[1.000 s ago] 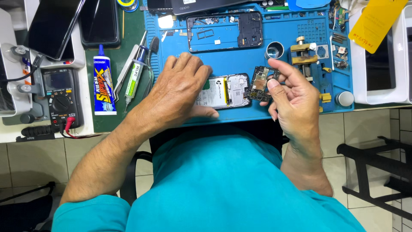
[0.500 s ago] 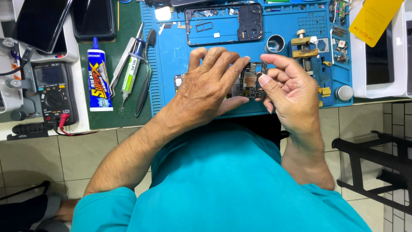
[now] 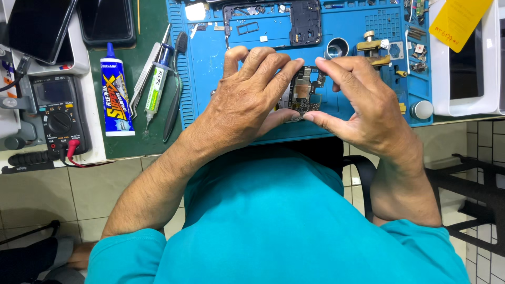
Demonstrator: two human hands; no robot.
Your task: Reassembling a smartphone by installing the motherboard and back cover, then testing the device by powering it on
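Where fingers (image 3: 273, 79) pinch, circuit board (image 3: 304, 90)

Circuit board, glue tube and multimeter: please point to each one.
circuit board (image 3: 302, 90), head view, on its exposed middle between both hands.
glue tube (image 3: 116, 100), head view, on its body.
multimeter (image 3: 59, 120), head view, on its dial.

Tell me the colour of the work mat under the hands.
The work mat is blue; the head view shows it, its only view.
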